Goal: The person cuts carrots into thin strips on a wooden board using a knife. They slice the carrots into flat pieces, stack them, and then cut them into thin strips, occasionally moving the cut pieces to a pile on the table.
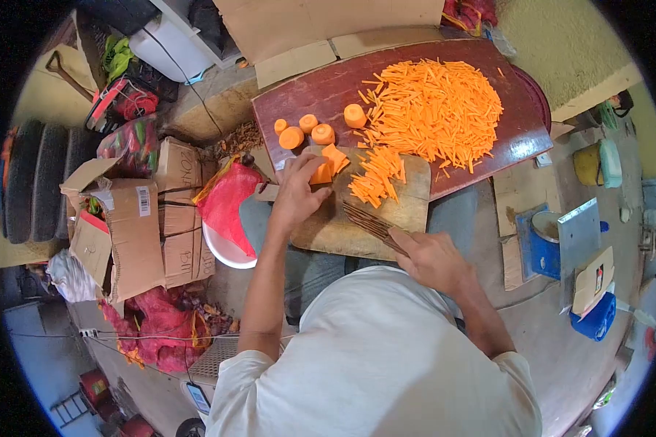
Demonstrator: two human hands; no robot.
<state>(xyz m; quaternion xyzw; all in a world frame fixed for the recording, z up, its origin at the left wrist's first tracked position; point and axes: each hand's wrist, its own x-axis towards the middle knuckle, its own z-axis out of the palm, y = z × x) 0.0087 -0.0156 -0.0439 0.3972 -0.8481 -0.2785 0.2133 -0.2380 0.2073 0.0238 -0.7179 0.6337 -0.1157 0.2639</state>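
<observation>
My left hand rests at the left of the wooden cutting board, its fingers bent over orange carrot slices. In my right hand is a knife with a dark, ridged-looking blade, low over the board and pointing up-left. Between the hands and farther up lies a small heap of cut carrot sticks. Past the board, a large pile of carrot sticks covers the right of the table. Several peeled carrot chunks stand to the left of that pile.
The board lies on a dark red table, overhanging its near edge above my lap. On the left are a white basin with a red mesh bag and stacked cardboard boxes. A blue container stands at the right.
</observation>
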